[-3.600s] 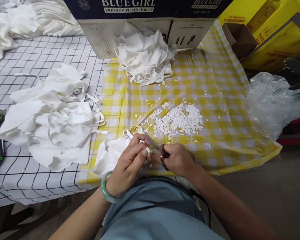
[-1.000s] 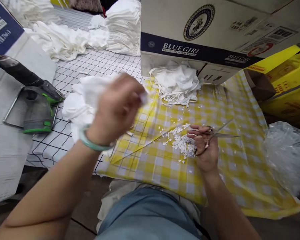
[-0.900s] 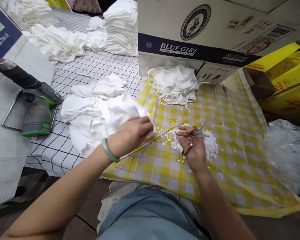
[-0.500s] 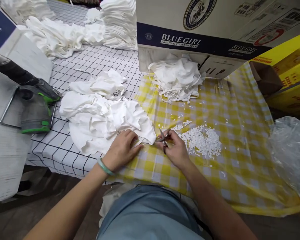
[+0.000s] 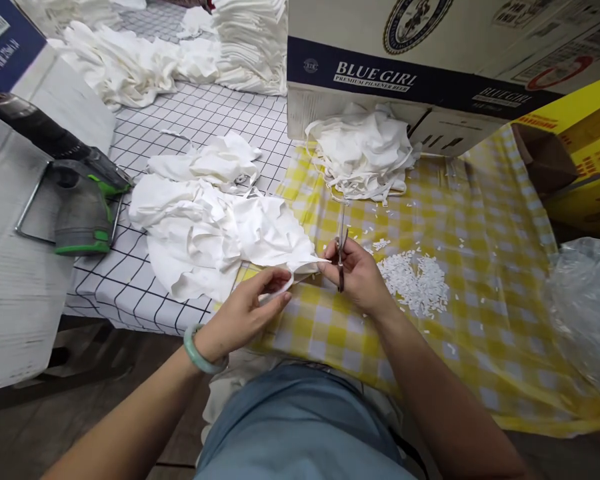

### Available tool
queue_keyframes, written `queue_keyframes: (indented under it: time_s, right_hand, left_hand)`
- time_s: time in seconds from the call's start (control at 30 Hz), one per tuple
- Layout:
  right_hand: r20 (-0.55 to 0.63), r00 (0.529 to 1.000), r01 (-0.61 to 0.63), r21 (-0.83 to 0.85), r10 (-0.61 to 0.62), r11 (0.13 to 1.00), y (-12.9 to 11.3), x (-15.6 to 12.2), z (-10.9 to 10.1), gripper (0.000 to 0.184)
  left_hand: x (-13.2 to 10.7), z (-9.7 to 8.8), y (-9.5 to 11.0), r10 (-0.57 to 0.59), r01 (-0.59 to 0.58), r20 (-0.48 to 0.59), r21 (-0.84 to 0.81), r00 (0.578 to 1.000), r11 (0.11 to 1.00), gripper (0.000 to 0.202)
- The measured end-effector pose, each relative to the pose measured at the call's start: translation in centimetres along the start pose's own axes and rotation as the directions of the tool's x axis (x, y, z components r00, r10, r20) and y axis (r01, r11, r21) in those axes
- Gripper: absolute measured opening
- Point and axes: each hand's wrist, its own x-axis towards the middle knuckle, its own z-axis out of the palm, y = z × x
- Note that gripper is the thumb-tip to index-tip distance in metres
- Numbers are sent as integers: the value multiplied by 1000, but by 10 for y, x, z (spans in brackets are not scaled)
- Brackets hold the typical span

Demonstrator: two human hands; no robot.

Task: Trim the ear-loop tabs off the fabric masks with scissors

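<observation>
My left hand (image 5: 247, 313), with a green bangle on the wrist, pinches a white strap at the near edge of a white cloth piece (image 5: 275, 240) lying on the yellow checked sheet (image 5: 480, 280). My right hand (image 5: 357, 273) grips small scissors (image 5: 341, 243), blades pointing away from me, and its fingertips touch the same strap's other end. A heap of small white cut bits (image 5: 415, 283) lies just right of that hand. The cloth piece rests against a pile of white pieces (image 5: 200, 227) on the left.
A Blue Girl cardboard box (image 5: 430, 73) stands at the back with a heap of white pieces with straps (image 5: 365, 153) in front of it. A green and grey power tool (image 5: 77, 200) lies at left. Folded white stacks (image 5: 250, 40) sit behind. Clear plastic bag (image 5: 585, 307) at right.
My left hand brought a white piece down from the left pile onto the yellow sheet. My right hand moved the scissors in to meet it; both hands now hold its strap.
</observation>
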Motion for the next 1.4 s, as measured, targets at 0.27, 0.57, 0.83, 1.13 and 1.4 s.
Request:
queue_keyframes:
  time_s: [0.27, 0.57, 0.83, 1.13, 1.4]
  right_hand:
    - [12, 997, 79, 79, -81, 994, -30, 5, -8, 25]
    - [82, 989, 113, 110, -122, 987, -53, 31, 9, 27]
    - [-88, 930, 367, 160, -358, 916, -38, 21, 6, 24]
    - [-64, 930, 368, 201, -362, 908, -19, -10, -16, 22]
    - [2, 947, 320, -59, -320, 946, -3, -33, -21, 31]
  left_hand:
    - [3, 10, 15, -130, 131, 22, -265, 991, 955, 28]
    - [-12, 3, 39, 274, -254, -30, 296, 961, 921, 22]
    - [0, -6, 38, -214, 328, 316, -374, 924, 867, 43]
    - [1, 13, 22, -122, 533, 560, -668, 820, 519, 14]
    - [-4, 16, 28, -150, 342, 360, -562, 921, 753, 24]
